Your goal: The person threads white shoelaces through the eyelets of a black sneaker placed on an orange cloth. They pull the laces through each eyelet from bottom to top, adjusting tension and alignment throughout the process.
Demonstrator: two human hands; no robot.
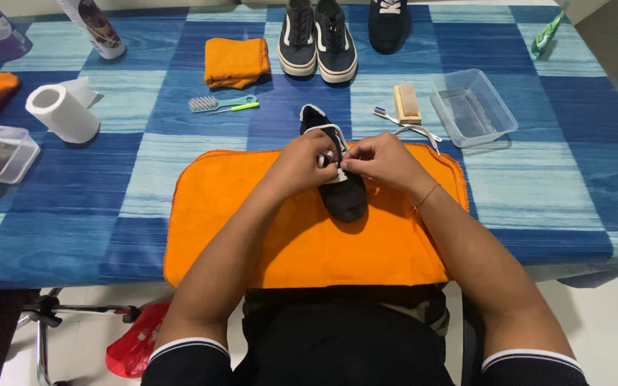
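A black sneaker [345, 196] lies on an orange cloth [252, 214] spread at the table's near edge, its toe pointing toward me. My left hand [300, 164] and my right hand [380, 161] meet over its middle, both pinching the white lace [418, 129]. The lace's loose end trails off to the right onto the tablecloth. The shoe's heel opening [314, 114] shows beyond my fingers.
A pair of dark sneakers [316, 39] and one more shoe [388, 25] stand at the back. Folded orange cloth [236, 62], blue brush [212, 104], wooden brush [407, 104], toothbrush [384, 114], clear tub [473, 107], paper roll [62, 113], spray bottle [98, 28].
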